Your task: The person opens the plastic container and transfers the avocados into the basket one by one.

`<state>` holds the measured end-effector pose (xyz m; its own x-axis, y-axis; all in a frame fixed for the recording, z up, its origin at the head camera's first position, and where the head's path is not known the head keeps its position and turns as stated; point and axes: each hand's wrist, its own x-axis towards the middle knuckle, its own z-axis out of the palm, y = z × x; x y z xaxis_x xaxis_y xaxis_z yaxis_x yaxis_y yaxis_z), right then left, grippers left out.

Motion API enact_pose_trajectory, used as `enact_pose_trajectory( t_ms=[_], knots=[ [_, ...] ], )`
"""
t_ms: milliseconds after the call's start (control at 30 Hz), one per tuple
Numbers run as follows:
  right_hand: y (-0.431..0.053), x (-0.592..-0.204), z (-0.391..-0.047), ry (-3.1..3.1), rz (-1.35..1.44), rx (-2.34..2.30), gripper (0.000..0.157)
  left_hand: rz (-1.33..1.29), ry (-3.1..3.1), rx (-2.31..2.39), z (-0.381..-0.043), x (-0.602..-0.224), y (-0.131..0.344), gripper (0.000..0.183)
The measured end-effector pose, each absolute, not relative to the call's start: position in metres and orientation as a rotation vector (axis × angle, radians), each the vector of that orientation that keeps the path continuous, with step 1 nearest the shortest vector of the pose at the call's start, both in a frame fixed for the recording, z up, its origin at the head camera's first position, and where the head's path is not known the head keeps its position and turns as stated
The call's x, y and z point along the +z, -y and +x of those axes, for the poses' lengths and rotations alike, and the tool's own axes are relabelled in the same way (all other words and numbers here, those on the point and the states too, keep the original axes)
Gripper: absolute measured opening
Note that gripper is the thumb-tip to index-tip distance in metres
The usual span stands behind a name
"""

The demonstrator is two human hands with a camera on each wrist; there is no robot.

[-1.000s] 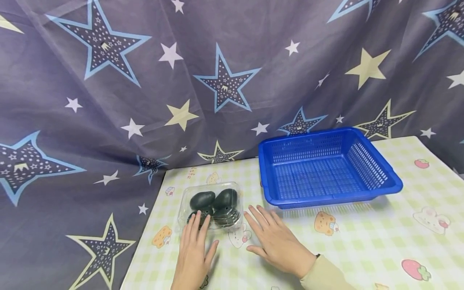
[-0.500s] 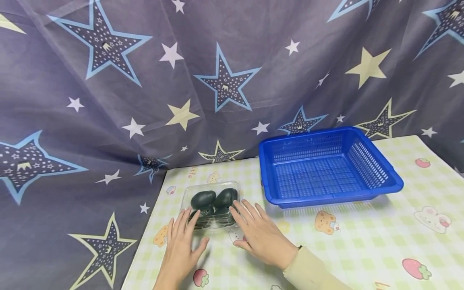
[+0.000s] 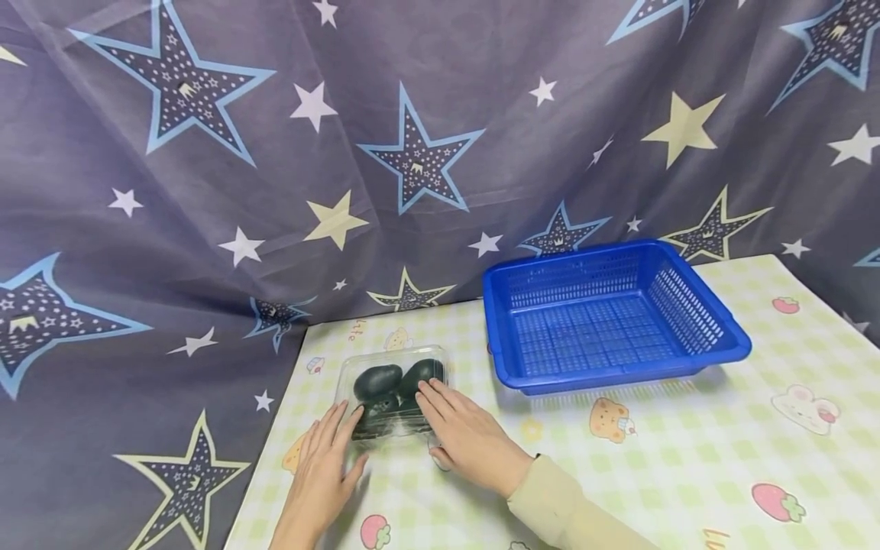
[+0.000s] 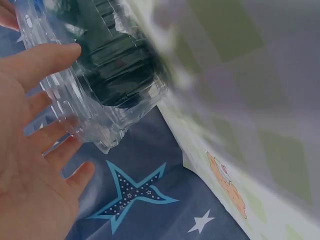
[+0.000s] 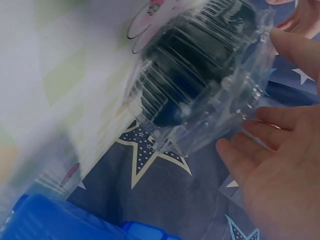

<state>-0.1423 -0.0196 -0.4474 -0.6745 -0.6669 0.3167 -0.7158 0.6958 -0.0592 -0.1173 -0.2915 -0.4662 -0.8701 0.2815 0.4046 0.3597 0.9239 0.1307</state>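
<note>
A clear plastic clamshell box [image 3: 346, 368] stands on the table with its lid down, several dark green, avocado-like fruits [image 3: 377, 381] inside it. At its front left corner is my left hand [image 3: 318, 467], fingers stretched along the side. My right hand [image 3: 476, 444] lies over the front right corner, fingertips on the lid. In the left wrist view, the thumb of my left hand [image 4: 37, 130] is at the box edge [image 4: 107, 132], its fingers spread along the plastic. The right wrist view has my right hand [image 5: 285, 160] with relaxed fingers beside the box [image 5: 200, 142].
To the right of the box stands a blue plastic basket [image 3: 622, 370] with perforated walls, nothing in it. A checked tablecloth [image 3: 660, 466] with cartoon prints covers the table. Behind hangs a dark star-patterned curtain [image 3: 275, 183].
My left hand has shifted left and down, from the box's front to its left corner. My right hand has moved left onto the box's right side. The box stays about where it was.
</note>
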Motion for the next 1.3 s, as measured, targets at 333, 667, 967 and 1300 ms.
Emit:
enact_pose_trajectory(
  t_ms=[333,667,967,1300],
  knots=[
    [0.026,-0.454,-0.154,2.548,1.120,0.199,0.054,-0.436,2.758,-0.283,-0.123,-0.464,0.296,0.069],
    [0.025,-0.450,-0.163,2.543,1.150,0.202,0.052,-0.433,2.718,-0.392,-0.128,-0.461,0.301,0.063],
    [0.024,-0.446,-0.165,2.502,1.154,0.092,0.043,-0.494,2.658,-0.384,-0.132,-0.465,0.306,0.059],
    [0.037,-0.448,-0.164,2.402,1.106,-0.067,0.032,-0.533,2.574,-0.247,-0.130,-0.469,0.307,0.061]
  ],
)
